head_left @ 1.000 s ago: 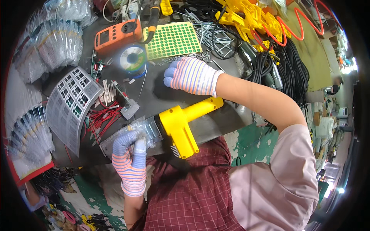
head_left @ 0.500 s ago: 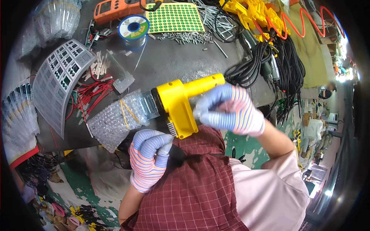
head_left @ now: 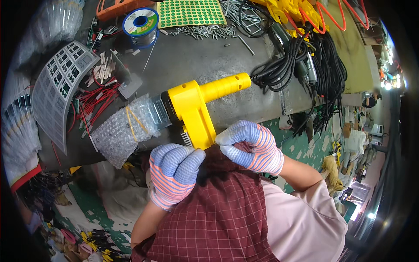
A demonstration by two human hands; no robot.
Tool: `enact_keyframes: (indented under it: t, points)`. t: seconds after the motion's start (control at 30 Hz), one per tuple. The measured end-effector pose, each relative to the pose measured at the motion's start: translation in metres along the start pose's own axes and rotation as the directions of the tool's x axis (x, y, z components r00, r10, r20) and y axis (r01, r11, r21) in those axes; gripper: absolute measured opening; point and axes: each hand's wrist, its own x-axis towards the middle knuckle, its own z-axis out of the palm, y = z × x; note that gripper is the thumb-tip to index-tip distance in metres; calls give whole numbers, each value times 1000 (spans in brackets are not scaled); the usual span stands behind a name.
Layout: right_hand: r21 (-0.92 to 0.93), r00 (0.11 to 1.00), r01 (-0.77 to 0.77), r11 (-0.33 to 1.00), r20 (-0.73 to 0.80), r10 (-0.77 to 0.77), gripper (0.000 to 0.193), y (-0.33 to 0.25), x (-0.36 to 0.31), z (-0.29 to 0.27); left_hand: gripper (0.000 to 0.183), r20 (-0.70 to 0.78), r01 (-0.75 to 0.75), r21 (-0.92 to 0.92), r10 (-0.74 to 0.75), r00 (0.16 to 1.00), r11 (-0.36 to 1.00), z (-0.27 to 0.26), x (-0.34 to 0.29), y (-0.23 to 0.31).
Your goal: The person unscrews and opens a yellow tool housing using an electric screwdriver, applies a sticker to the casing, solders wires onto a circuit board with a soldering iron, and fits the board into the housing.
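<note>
A yellow plastic tool housing [head_left: 192,114] with a straight handle lies at the near edge of the bench. Its black-collared end has a clear plastic piece [head_left: 160,111] on it, partly sleeved in bubble wrap [head_left: 126,131] with a rubber band around it. A row of metal pins [head_left: 187,139] sticks out at the housing's lower left. My left hand [head_left: 176,174], in a striped glove, is closed with its fingertips by the housing's lower end. My gloved right hand [head_left: 252,146] pinches beside the lower right corner. What either hand's fingertips hold is too small to make out.
Behind the housing are a solder spool [head_left: 140,27], a sheet of green round stickers [head_left: 191,13] and a heap of screws [head_left: 203,32]. Red wires [head_left: 99,98] and a curved label sheet [head_left: 61,87] lie left. Coiled black cables [head_left: 283,65] lie right.
My right hand has come down and left to the housing's lower corner. My left hand has moved slightly right, up against the lower end. The bench view has shifted a little.
</note>
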Motion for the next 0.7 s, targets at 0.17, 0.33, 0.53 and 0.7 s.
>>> enact_keyframes:
  t: [0.17, 0.33, 0.53, 0.7]
  points:
    - [-203, 992, 125, 971, 23, -122, 16, -4, 6, -1, 32, 23, -29, 35, 28, 999, 999, 1, 3, -1]
    - [-92, 999, -12, 996, -35, 9, 17, -10, 16, -14, 34, 22, 14, 35, -15, 1000, 999, 4, 4, -2]
    - [-128, 987, 145, 981, 86, -135, 18, -19, 92, -17, 37, -8, -43, 23, 43, 999, 999, 8, 2, -12]
    - [-219, 971, -50, 974, 220, 99, 22, -9, 142, -10, 36, -1, -40, -2, 40, 999, 999, 7, 3, -14]
